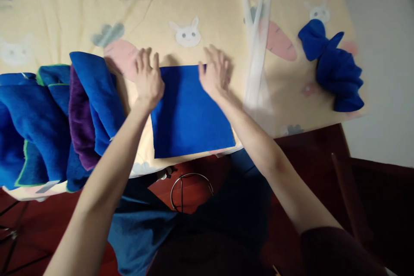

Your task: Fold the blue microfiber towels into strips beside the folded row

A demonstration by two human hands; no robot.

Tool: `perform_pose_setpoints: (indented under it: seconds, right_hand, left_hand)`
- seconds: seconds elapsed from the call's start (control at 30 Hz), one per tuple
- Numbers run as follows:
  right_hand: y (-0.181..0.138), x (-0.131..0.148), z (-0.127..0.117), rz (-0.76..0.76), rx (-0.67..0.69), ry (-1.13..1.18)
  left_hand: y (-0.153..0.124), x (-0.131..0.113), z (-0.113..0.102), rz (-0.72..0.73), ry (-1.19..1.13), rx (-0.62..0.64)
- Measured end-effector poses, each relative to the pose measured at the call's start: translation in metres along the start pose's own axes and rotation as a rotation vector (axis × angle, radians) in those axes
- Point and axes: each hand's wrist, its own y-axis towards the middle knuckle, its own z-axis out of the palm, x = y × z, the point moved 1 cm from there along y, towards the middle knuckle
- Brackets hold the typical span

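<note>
A flat blue cloth (194, 112), roughly rectangular, lies in front of me near the table's front edge. At its far left corner is my left hand (149, 78), palm down, with the fingers apart and slightly bent. My right hand (216, 71) rests over the far right corner, its fingers stretched forward and a little blurred. Neither hand visibly grips the cloth. To the left lies a row of folded blue cloths (42, 125), some with green edging, and a purple cloth (82, 120) among them.
A crumpled blue cloth (339, 73) sits at the far right of the table. White straps (257, 39) run across the cream tablecloth (213, 0) with rabbits and carrots on it. Below are a round metal wire frame (190, 176) and a dark red floor (207, 164).
</note>
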Motion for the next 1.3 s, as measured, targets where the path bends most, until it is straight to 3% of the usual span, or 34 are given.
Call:
perform_pose_setpoints:
  seconds: [0.13,0.27,0.43,0.63,0.7,0.8,0.93,1.0,1.1,1.3]
  right_hand:
    - [-0.036,0.06,0.03,-0.148,0.306,-0.056]
    - [-0.047,0.058,0.029,-0.082,0.353,-0.151]
    - [-0.038,0.009,-0.003,0.065,0.293,-0.276]
    - [-0.025,-0.036,-0.017,0.076,0.346,-0.305]
    - [-0.021,-0.033,-0.014,0.087,0.35,-0.3]
    - [-0.03,-0.003,-0.006,0.033,0.335,-0.285]
    - [-0.085,0.05,0.002,-0.14,0.391,-0.193]
    - [-0.112,0.06,-0.001,-0.132,0.409,-0.19]
    - [-0.131,0.05,-0.016,-0.053,0.381,-0.23]
    - [-0.125,0.016,-0.044,0.057,0.395,-0.281]
  left_hand:
    - [-0.033,-0.024,0.04,0.089,-0.098,0.106]
    - [-0.045,-0.005,0.057,0.014,-0.069,0.054]
    - [-0.042,0.015,0.052,-0.041,-0.044,-0.021]
    - [-0.034,0.025,0.054,-0.039,-0.069,-0.011]
    - [-0.035,0.02,0.052,-0.018,-0.072,0.012]
    - [-0.05,0.0,0.051,0.062,-0.059,0.075]
    - [-0.092,-0.03,0.056,0.135,-0.065,0.161]
    - [-0.111,-0.034,0.055,0.112,-0.078,0.154]
    - [-0.127,-0.025,0.046,0.067,-0.101,0.119]
    - [-0.135,-0.001,0.03,-0.023,-0.124,0.098]
